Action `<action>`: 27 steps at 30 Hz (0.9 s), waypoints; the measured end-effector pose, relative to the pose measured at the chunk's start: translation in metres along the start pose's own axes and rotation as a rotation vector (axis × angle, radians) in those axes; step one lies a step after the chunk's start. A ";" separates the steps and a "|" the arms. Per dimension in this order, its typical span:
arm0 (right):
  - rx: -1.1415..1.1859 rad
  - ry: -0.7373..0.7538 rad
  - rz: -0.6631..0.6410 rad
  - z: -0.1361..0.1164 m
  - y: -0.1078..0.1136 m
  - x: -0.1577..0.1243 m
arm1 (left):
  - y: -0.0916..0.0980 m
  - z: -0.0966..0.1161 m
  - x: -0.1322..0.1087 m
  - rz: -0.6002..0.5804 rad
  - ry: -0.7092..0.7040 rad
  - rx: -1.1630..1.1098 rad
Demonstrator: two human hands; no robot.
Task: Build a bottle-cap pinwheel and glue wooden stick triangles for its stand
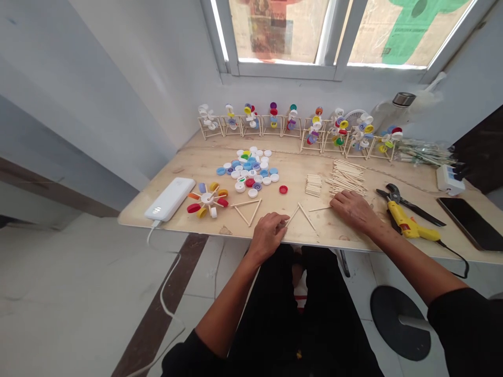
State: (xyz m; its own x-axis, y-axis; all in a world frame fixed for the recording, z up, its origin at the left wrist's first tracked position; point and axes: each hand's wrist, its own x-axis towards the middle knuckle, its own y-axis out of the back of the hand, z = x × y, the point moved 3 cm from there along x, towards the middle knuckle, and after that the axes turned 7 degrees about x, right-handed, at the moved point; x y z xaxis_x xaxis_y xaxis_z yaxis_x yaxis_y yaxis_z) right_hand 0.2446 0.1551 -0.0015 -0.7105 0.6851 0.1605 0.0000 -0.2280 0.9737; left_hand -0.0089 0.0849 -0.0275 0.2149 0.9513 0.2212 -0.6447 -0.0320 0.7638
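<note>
My left hand [269, 234] rests at the table's front edge, its curled fingers pinching the lower end of one leg of a V of two thin wooden sticks [307, 216]. To the right, my right hand [352, 210] lies low on the tabletop with bent fingers on the end of a single wooden stick [319, 209]. A finished-looking triangle of sticks [254, 212] lies left of the V. Farther left is a wheel of sticks and coloured bottle caps [207, 198]. Beyond my right hand are a pile of long sticks [346, 175] and a stack of short sticks [313, 185].
Loose bottle caps [251, 170] lie mid-table, with a red cap [283, 189] apart. Stick stands with cap wheels [273, 124] line the wall. A power bank [170, 199] is left; a yellow glue gun [408, 222], cutters [418, 207] and phone [475, 222] are right.
</note>
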 end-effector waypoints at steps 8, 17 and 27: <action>0.200 -0.285 0.289 0.019 0.011 -0.008 | 0.001 0.001 -0.001 0.011 0.003 -0.010; 0.357 -0.406 0.341 0.018 0.019 -0.040 | 0.002 0.003 0.000 0.003 -0.003 0.010; 0.214 -0.406 0.170 -0.012 0.014 -0.074 | -0.008 0.013 0.018 0.044 0.044 0.141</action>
State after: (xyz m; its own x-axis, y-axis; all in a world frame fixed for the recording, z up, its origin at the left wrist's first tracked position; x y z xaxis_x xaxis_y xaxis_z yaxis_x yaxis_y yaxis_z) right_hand 0.2882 0.0930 -0.0018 -0.3562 0.8747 0.3285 0.2665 -0.2418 0.9330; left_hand 0.0092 0.0981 -0.0217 0.1545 0.9605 0.2316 -0.5424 -0.1135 0.8324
